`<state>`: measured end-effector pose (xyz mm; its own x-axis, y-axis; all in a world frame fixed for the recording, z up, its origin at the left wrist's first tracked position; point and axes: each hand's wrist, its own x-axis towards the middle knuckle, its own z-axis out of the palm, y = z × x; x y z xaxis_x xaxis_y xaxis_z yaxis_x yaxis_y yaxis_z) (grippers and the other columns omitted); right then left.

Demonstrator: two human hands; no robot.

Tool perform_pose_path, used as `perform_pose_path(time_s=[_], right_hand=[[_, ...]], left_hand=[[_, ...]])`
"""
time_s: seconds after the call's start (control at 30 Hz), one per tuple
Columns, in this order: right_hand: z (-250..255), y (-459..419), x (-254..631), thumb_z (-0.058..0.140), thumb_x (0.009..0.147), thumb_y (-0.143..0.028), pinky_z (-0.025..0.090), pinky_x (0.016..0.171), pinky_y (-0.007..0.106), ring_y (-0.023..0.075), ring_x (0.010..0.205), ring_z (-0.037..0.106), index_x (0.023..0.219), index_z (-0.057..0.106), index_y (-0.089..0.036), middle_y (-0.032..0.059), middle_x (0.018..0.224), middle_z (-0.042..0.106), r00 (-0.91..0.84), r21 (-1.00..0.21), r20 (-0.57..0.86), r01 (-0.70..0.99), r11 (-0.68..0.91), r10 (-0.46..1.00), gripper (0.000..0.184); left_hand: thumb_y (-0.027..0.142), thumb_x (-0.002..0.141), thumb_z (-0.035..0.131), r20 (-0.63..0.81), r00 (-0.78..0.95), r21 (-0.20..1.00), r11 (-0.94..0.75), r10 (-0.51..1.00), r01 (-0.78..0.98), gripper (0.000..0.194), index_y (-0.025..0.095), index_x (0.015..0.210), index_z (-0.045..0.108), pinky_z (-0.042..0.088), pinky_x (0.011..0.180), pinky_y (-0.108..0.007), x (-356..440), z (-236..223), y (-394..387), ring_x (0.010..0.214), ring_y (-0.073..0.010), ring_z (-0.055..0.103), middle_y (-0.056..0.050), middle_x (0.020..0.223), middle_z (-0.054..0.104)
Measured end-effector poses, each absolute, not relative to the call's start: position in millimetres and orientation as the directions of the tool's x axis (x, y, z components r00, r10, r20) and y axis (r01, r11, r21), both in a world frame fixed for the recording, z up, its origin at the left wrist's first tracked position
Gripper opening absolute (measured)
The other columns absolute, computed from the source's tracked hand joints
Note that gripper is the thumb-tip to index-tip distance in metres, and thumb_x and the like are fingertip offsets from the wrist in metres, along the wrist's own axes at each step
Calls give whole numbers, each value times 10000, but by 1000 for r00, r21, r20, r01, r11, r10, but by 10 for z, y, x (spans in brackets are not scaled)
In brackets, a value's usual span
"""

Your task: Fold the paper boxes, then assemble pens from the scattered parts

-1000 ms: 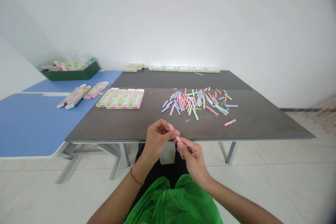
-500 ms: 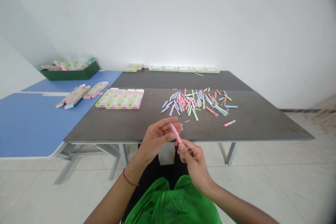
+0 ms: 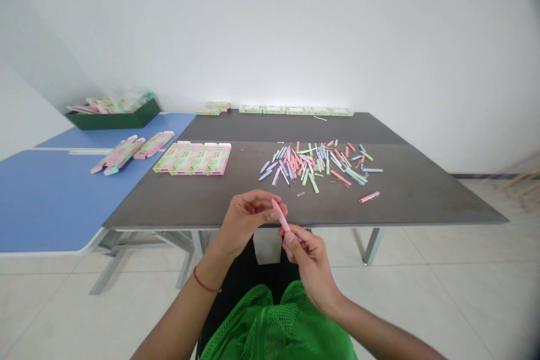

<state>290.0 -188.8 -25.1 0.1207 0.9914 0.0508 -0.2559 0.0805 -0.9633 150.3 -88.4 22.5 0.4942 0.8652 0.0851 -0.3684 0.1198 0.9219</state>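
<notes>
Between my hands is a slim pink pastel pen (image 3: 280,215), tilted with its upper end pointing away from me. My right hand (image 3: 302,253) pinches its lower end in the fingertips. My left hand (image 3: 247,222) has its fingers curled in against the pen's upper part. Both hands are over the front edge of a dark grey table (image 3: 405,208). Further out lies a loose heap of pastel pens and pen parts (image 3: 316,166), with one pink pen (image 3: 369,197) apart to its right.
A row of pink-and-green printed boxes (image 3: 192,158) stands left of the heap, and more boxes (image 3: 295,110) line the far table edge. Flattened boxes (image 3: 126,149) lie on a blue table (image 3: 54,197), behind which sits a dark green tray (image 3: 112,119).
My left fingers have curled in from a spread position to close against the pen. The pen has shifted slightly, and my left hand has drawn nearer to me.
</notes>
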Motion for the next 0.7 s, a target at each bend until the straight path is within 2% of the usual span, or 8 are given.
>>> perform_pose_path(time_s=[0.17, 0.23, 0.3, 0.37, 0.43, 0.53, 0.6, 0.7], right_hand=[[-247, -1858, 2884, 627, 1006, -420, 195, 533, 272, 98, 590, 290, 1006, 712, -165, -47, 639, 386, 159, -970, 77, -216, 110, 984, 268], [-252, -1847, 2888, 627, 1005, -419, 207, 540, 272, 103, 600, 305, 1008, 717, -168, -40, 648, 408, 170, -973, 79, -201, 113, 982, 267], [-254, -1840, 2898, 628, 1003, -419, 210, 540, 272, 105, 604, 312, 1007, 721, -174, -36, 653, 421, 179, -972, 74, -206, 111, 981, 263], [-251, -1839, 2906, 633, 1001, -418, 210, 539, 272, 107, 605, 317, 1005, 722, -181, -35, 654, 423, 183, -970, 70, -218, 110, 981, 253], [-242, -1843, 2908, 636, 1000, -415, 212, 540, 273, 106, 605, 319, 1003, 723, -185, -37, 652, 421, 170, -968, 74, -223, 112, 983, 245], [-230, -1849, 2900, 630, 1004, -417, 210, 540, 274, 105, 601, 314, 996, 722, -186, -41, 644, 414, 150, -968, 78, -225, 110, 986, 249], [-227, -1848, 2895, 629, 1004, -423, 201, 533, 274, 103, 595, 305, 988, 719, -185, -43, 642, 408, 151, -966, 65, -239, 100, 986, 256], [-227, -1840, 2890, 635, 1000, -427, 188, 524, 274, 98, 582, 285, 978, 711, -183, -49, 638, 396, 143, -957, 49, -276, 87, 988, 256]], left_hand=[[166, 653, 946, 119, 346, 908, 39, 931, -418, 267, 154, 813, 731, 564, 707, -217, 1604, 199, -890, 695, -102, 663, 9, 777, 728], [167, 647, 953, 139, 390, 894, 54, 910, -445, 351, 177, 943, 763, 580, 804, -246, 1609, 208, -906, 784, -123, 692, -2, 854, 742], [203, 680, 944, 147, 512, 879, 126, 846, -460, 543, 215, 1186, 747, 576, 946, -330, 1578, 224, -915, 977, -193, 726, -58, 1056, 769], [249, 770, 891, 127, 606, 879, 194, 785, -435, 566, 219, 1304, 707, 557, 1010, -394, 1531, 233, -905, 1106, -254, 720, -114, 1192, 759], [245, 818, 852, 109, 600, 894, 187, 792, -408, 385, 189, 1189, 765, 584, 938, -369, 1498, 227, -873, 1025, -247, 751, -115, 1095, 792], [176, 711, 920, 136, 507, 903, 104, 851, -417, 235, 167, 905, 789, 586, 729, -245, 1495, 212, -815, 768, -163, 743, -37, 829, 791], [190, 657, 953, 150, 505, 897, 98, 850, -432, 334, 177, 946, 785, 586, 721, -232, 1508, 216, -797, 787, -159, 741, -35, 887, 795], [247, 714, 928, 122, 562, 909, 135, 818, -395, 411, 177, 1094, 789, 612, 862, -313, 1514, 237, -804, 958, -223, 764, -101, 1106, 793]])
